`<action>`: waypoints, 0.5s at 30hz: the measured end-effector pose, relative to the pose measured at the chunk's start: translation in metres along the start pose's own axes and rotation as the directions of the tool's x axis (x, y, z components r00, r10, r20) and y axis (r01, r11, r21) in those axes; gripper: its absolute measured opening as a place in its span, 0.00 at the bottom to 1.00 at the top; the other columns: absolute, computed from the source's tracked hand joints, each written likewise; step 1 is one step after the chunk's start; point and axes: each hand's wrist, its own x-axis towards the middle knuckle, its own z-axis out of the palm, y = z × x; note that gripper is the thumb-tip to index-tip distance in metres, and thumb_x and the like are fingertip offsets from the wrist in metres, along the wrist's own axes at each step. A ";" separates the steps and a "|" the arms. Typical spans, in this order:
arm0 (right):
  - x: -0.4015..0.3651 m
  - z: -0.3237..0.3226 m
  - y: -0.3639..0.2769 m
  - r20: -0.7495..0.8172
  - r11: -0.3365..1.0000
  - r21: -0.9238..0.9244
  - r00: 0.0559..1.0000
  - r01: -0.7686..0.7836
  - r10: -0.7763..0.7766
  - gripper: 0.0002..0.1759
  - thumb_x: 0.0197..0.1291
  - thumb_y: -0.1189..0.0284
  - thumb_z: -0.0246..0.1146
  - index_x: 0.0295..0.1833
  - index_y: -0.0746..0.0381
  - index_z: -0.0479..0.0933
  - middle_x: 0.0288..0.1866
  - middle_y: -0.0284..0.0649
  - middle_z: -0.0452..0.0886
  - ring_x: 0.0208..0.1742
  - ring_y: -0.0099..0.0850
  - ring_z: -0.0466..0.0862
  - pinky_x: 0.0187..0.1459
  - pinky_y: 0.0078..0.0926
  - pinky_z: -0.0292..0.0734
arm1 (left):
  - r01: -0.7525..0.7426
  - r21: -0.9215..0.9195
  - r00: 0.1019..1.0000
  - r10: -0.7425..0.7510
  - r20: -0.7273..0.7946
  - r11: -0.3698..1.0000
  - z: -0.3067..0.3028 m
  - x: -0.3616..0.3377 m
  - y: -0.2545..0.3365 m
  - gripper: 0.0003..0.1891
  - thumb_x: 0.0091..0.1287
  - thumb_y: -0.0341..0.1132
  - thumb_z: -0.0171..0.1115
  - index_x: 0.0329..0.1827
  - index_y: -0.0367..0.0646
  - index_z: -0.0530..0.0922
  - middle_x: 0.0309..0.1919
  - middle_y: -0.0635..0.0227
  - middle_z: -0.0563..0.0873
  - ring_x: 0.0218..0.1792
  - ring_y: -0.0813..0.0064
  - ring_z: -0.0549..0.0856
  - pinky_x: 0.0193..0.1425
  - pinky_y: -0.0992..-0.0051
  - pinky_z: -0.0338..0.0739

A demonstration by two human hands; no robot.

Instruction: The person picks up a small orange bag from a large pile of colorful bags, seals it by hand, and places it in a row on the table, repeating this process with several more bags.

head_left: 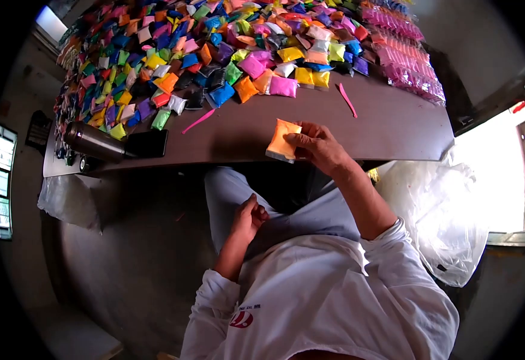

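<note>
Right hand (321, 148) pinches an orange packet (282, 141) at the table's (388, 129) near edge. Left hand (251, 215) sits curled closed below that edge, apparently empty. Looks like pick-up stage; one-handed pinch must hold.

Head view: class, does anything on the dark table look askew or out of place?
A metal flask lies on its side at the dark table's left edge, and two pink plastic sticks lie loose at angles beside the coloured packets.

Small packing workshop, dark table (388, 129) heaped with coloured packets (214, 54) toward 12 o'clock, bare concrete floor, plastic sacks (448, 216) at 3 o'clock
</note>
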 end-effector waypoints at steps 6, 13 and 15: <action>0.017 0.008 -0.006 0.066 1.000 -0.003 0.998 0.001 -0.001 0.15 0.58 0.69 0.65 0.47 0.66 0.74 0.31 0.33 0.78 0.26 0.18 0.77 0.27 0.15 0.73 | -0.026 -0.024 0.999 0.027 0.040 0.999 -0.004 0.002 0.002 0.16 0.67 0.42 0.57 0.24 0.46 0.68 0.21 0.67 0.73 0.26 0.70 0.75 0.35 0.68 0.74; -0.014 0.009 0.013 0.154 0.881 -0.461 0.968 -0.107 0.198 0.16 0.59 0.66 0.65 0.45 0.69 0.77 0.23 0.30 0.73 0.20 0.19 0.71 0.22 0.16 0.66 | -0.040 -0.036 0.983 0.046 0.179 0.999 0.003 0.003 0.007 0.21 0.68 0.53 0.51 0.26 0.45 0.69 0.24 0.67 0.75 0.30 0.70 0.77 0.39 0.71 0.74; -0.027 0.009 0.023 0.220 0.888 -0.449 0.952 -0.096 0.214 0.18 0.61 0.64 0.61 0.47 0.70 0.77 0.27 0.32 0.76 0.25 0.19 0.74 0.27 0.17 0.69 | -0.048 -0.027 0.967 0.053 0.251 0.998 0.008 0.003 0.008 0.22 0.68 0.55 0.50 0.27 0.45 0.70 0.25 0.67 0.76 0.31 0.69 0.78 0.40 0.71 0.74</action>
